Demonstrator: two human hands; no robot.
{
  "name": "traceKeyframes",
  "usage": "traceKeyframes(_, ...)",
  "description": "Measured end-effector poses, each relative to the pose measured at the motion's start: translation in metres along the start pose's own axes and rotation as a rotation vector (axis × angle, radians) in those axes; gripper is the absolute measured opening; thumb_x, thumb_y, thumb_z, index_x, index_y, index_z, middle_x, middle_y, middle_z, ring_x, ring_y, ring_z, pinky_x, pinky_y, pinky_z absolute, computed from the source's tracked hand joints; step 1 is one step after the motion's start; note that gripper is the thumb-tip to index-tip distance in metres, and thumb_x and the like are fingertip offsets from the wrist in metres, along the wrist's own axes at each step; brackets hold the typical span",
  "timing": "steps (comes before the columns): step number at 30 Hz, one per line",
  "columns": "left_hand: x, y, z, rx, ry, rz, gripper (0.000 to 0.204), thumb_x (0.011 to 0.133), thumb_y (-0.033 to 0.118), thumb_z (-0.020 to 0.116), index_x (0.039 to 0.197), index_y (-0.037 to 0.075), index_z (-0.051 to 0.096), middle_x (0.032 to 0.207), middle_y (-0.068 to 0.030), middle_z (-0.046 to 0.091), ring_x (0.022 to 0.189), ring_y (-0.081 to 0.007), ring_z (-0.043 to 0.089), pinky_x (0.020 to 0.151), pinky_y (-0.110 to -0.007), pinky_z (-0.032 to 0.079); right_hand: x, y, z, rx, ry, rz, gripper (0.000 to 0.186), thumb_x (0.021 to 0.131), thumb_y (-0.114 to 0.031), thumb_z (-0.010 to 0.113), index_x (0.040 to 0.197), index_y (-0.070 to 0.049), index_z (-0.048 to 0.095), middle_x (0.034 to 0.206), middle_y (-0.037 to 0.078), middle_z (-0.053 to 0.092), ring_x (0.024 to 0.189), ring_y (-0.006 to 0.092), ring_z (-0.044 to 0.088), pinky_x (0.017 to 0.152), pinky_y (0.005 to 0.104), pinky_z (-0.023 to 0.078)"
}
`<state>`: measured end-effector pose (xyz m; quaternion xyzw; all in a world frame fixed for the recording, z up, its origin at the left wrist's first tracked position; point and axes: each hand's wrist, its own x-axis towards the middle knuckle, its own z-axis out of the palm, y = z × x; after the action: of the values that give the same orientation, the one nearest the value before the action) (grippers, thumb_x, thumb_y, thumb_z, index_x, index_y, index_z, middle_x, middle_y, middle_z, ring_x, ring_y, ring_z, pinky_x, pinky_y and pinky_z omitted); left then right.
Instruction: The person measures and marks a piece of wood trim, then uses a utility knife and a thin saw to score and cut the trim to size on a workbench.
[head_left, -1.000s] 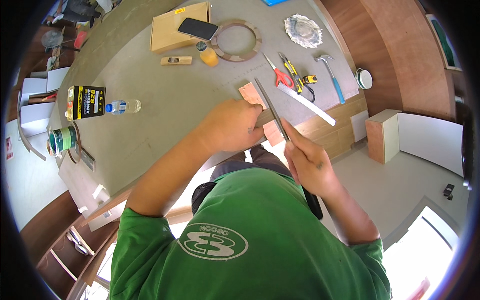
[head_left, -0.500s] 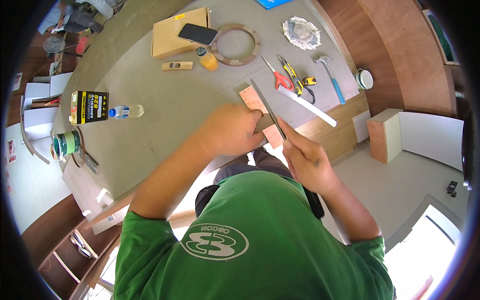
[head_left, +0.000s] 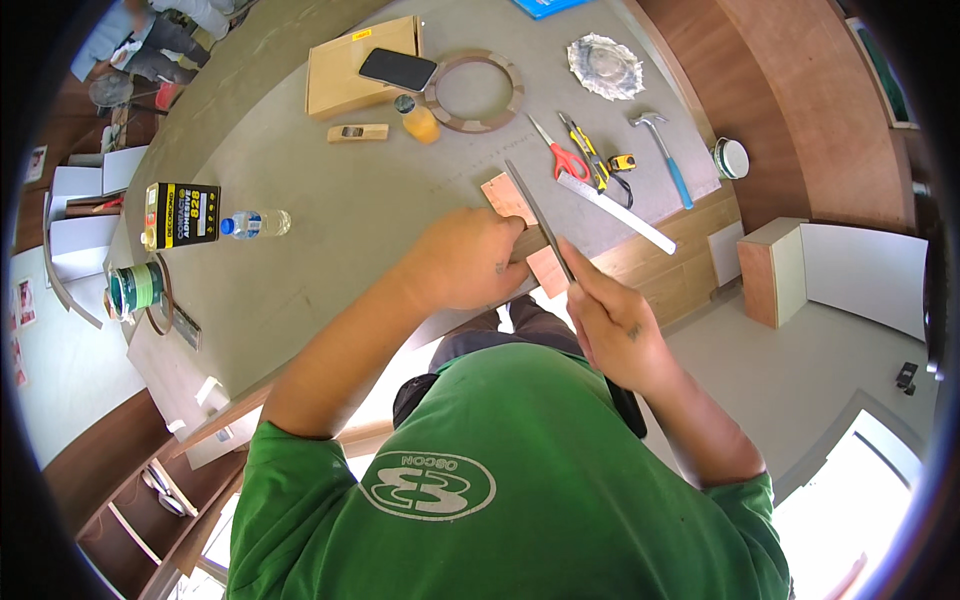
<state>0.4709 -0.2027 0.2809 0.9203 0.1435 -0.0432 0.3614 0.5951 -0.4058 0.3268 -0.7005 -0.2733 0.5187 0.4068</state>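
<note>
My left hand (head_left: 465, 258) is closed over a narrow brown wood strip (head_left: 528, 243) at the table's near edge, its fist pressing down. Beneath the strip lies a pinkish wood board (head_left: 508, 197), and pinkish wood (head_left: 547, 268) also shows on the near side. In my right hand (head_left: 618, 325) is the near end of a long, thin dark metal bar, apparently a flat file (head_left: 538, 218). It slants away to the upper left, edge-on, against or very near the strip's end. My fingers hide part of the strip.
Beyond the hands lie scissors (head_left: 568, 160), a yellow cutter (head_left: 588, 150), a ruler (head_left: 617, 213), a tape measure (head_left: 622, 162) and a hammer (head_left: 663, 160). Leftward stand an adhesive can (head_left: 183, 215) and water bottle (head_left: 256, 223). A ring (head_left: 515, 95), box (head_left: 335, 75) and phone (head_left: 397, 69) lie farther back.
The whole view has shifted very slightly. Both hands keep almost the same places and grips. At the far upper left, another person has moved a little.
</note>
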Motion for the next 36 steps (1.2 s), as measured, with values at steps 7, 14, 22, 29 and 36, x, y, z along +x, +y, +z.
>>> traceKeyframes(7, 0.001, -0.001, -0.003, 0.035, -0.085, -0.021, 0.024, 0.084, 0.023, 0.071, 0.089, 0.000, 0.065, 0.080, -0.0218, 0.070, 0.076, -0.0435, 0.069, 0.071, -0.052, 0.055, -0.001, 0.001, 0.002, 0.050, 0.018, -0.028, 0.048, 0.109, -0.004, 0.050, 0.156, 0.003, 0.048, 0.084, 0.003, 0.054, 0.074, 0.0065, 0.046, 0.070, 0.0233, 0.045)
traceKeyframes(14, 0.006, 0.005, -0.012, 0.031, -0.150, -0.036, 0.027, 0.085, 0.025, 0.069, 0.095, 0.000, 0.068, 0.084, -0.0225, 0.071, 0.079, -0.0436, 0.070, 0.073, -0.053, 0.056, 0.015, -0.001, 0.005, 0.092, 0.046, -0.107, 0.048, 0.109, -0.005, 0.050, 0.156, 0.004, 0.047, 0.084, 0.001, 0.054, 0.075, 0.0070, 0.045, 0.070, 0.0233, 0.045)
traceKeyframes(22, 0.002, 0.006, -0.010, 0.030, -0.128, -0.058, 0.026, 0.085, 0.025, 0.069, 0.093, 0.000, 0.067, 0.085, -0.0225, 0.072, 0.082, -0.0439, 0.070, 0.075, -0.053, 0.056, 0.021, 0.003, 0.001, 0.061, 0.041, -0.078, 0.049, 0.110, -0.010, 0.049, 0.158, 0.001, 0.047, 0.080, -0.001, 0.052, 0.069, 0.0053, 0.042, 0.068, 0.0214, 0.044)
traceKeyframes(29, 0.002, 0.005, -0.015, -0.022, -0.153, -0.101, 0.036, 0.085, 0.030, 0.077, 0.104, 0.000, 0.070, 0.080, -0.0206, 0.071, 0.072, -0.0374, 0.070, 0.068, -0.045, 0.055, 0.023, 0.045, -0.033, 0.253, 0.100, 0.114, 0.052, 0.111, -0.013, 0.043, 0.162, -0.004, 0.040, 0.071, 0.001, 0.048, 0.048, 0.0077, 0.045, 0.044, 0.0253, 0.042)
traceKeyframes(36, -0.002, 0.015, -0.011, -0.170, 0.127, 0.121, 0.046, 0.090, 0.026, 0.081, 0.128, 0.003, 0.070, 0.110, -0.0176, 0.077, 0.091, -0.0274, 0.074, 0.087, -0.037, 0.057, 0.011, 0.117, -0.043, 0.355, 0.203, 0.279, 0.051, 0.111, -0.014, 0.046, 0.162, -0.008, 0.042, 0.076, 0.002, 0.048, 0.046, 0.0085, 0.044, 0.041, 0.0265, 0.041)
